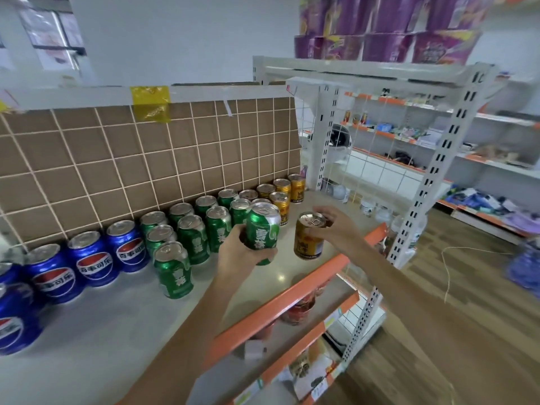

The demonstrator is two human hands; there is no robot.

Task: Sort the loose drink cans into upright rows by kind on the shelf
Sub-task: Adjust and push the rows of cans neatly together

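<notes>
Drink cans stand upright along the brown tiled back panel of the grey shelf; we see blue Pepsi cans at left, green cans in the middle, gold cans at the far right end; our left hand is wrapped around 1 green can, fingers curled round its lower body, can tilted slightly and held just above the shelf surface, in front of the green row; our right hand pinches the rim of 1 gold can from the right side, fingertips over its top; that can is upright near the shelf's orange front edge; we cannot tell if its base touches the shelf; the 2 held cans are just beside each other, not touching; 1 green can stands forward of the others, nearest us; Pepsi cans run off the left frame edge; lower shelves under the orange edge hold red containers, blurred; purple packs stacked on a white rack top at upper right; wooden floor at right.
</notes>
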